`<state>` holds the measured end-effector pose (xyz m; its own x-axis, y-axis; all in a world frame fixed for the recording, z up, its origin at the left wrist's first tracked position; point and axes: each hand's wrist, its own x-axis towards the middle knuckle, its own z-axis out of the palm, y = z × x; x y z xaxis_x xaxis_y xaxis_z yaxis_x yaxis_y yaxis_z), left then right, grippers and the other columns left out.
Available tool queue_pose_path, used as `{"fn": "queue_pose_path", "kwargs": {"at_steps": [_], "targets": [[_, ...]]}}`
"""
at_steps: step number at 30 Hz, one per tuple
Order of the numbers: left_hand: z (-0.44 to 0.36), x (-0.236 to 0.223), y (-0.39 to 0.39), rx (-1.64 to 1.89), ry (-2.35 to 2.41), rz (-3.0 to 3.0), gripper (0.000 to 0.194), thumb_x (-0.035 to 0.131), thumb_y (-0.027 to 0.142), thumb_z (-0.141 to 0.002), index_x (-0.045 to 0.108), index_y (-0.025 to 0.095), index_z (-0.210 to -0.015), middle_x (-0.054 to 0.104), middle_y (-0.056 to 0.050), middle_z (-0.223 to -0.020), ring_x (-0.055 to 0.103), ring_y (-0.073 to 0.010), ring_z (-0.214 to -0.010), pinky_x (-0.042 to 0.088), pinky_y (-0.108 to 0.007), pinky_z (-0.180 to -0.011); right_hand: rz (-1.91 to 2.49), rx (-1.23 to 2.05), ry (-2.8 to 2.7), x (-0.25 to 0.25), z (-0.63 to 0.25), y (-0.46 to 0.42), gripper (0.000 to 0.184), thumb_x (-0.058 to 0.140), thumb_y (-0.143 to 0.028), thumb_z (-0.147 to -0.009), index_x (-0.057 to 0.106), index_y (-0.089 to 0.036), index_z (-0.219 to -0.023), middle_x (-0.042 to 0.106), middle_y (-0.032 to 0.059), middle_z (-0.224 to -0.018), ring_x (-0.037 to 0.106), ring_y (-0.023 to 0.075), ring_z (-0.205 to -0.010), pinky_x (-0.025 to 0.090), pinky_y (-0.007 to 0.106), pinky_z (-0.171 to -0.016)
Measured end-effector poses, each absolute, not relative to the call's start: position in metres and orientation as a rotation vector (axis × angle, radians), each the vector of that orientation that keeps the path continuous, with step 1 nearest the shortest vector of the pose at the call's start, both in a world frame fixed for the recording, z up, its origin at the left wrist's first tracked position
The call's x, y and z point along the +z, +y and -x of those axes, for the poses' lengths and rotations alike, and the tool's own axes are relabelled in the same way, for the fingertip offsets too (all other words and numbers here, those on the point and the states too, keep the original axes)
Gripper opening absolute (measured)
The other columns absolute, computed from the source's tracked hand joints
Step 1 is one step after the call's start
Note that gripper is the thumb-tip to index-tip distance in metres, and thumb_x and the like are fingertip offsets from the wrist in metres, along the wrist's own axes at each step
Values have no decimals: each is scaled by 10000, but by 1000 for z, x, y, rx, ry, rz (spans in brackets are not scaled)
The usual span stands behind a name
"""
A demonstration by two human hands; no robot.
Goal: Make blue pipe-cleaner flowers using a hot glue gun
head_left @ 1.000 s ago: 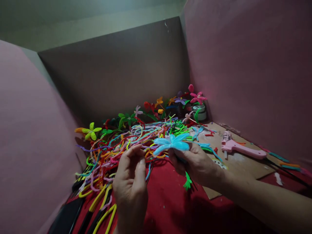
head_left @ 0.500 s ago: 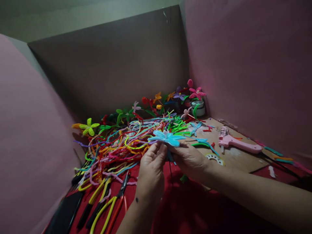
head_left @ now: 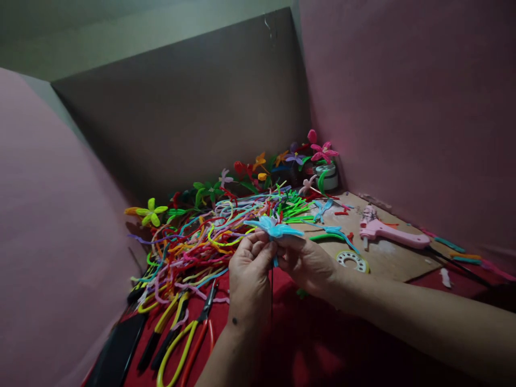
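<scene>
Currently, blue flower (head_left: 271, 226) is gripped just under its petals (head_left: 288, 231) by L hand (head_left: 250, 266) & R hand (head_left: 308, 266), over red cloth (head_left: 287, 302); petals could be bent if squeezed too hard. Beyond, loose pipe cleaners (head_left: 194, 252) might be snagged if flower's lowered too far fwd.

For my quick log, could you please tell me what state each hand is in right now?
Left hand: closed, pinching the blue flower at its underside.
Right hand: closed, holding the same flower from below.
</scene>
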<state>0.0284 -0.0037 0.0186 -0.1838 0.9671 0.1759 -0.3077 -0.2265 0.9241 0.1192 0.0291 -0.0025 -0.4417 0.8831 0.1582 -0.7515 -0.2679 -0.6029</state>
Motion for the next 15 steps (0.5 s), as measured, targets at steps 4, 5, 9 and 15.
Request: {"fn": "queue_pose_path", "kwargs": {"at_steps": [4, 5, 9, 15], "targets": [[-26, 19, -3, 1612, 1005, -1107, 217, 654, 235, -724, 563, 116, -880, 638, -14, -663, 578, -99, -519, 452, -212, -508, 257, 1732, -1072, -2, -122, 28, 202, 542, -300, -782, 597, -164, -643, 485, -19, -593, 385, 90, -544, 318, 245, -536], [-25, 20, -3, 1610, 1028, -1127, 214, 652, 239, -726, 566, 112, -875, 630, -8, -632, 560, -94, -482, 441, -209, -481, 271, 1691, -1132, -2, -123, 27, 242, 527, -311, -798, 576, -163, -614, 467, -19, -576, 385, 95, -547, 319, 252, -548], [-23, 21, -3, 1631, 1127, -1198, 183, 648, 244, -720, 604, 105, -831, 623, -6, -607, 565, -105, -500, 453, -216, -491, 318, 1590, -1235, 2, -125, 23, 226, 560, -300, -789, 537, -174, -603, 430, -33, -580, 361, 97, -569, 313, 246, -559], [-24, 16, -3, 1700, 1221, -1328, 94, 632, 201, -715, 643, 122, -765, 608, 12, -617, 530, -92, -547, 460, -212, -535, 317, 1559, -1172, 5, -121, 18, 219, 584, -373, -771, 578, -184, -661, 456, -31, -644, 358, 93, -594, 316, 232, -568]]}}
